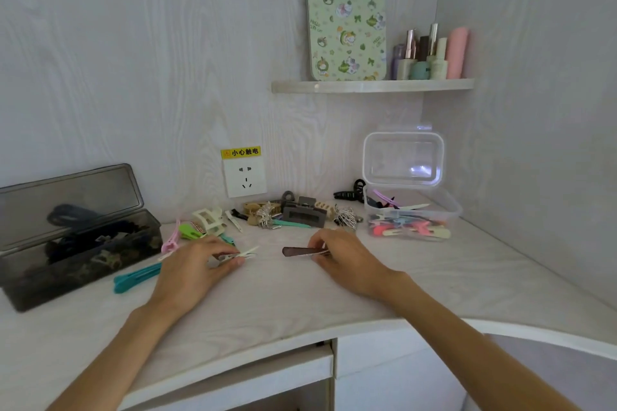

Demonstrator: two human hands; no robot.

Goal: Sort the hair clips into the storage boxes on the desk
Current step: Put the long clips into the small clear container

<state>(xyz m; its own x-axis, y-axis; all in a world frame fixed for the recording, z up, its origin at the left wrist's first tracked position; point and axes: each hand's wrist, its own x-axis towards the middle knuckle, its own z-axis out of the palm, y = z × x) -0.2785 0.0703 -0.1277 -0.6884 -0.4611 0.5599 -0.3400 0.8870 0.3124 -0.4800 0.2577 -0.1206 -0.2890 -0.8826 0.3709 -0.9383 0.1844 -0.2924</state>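
Note:
My left hand (197, 265) rests on the desk, its fingers closed on a thin white clip (245, 254). To its right, my right hand (344, 255) pinches the end of a flat brown clip (297, 251) just above the desk. A pile of loose hair clips (287, 213) lies along the wall behind both hands. A dark smoky box (20, 290) with its lid up stands at the left and holds dark hair ties. At the right, a clear box (449, 202), lid open, holds several coloured flat clips.
A teal clip (137, 277) and a pink clip (171, 240) lie beside the dark box. A wall socket (245, 177) sits behind the pile. A shelf (370, 86) above carries a patterned board and cosmetic bottles. The desk's front edge curves at the right.

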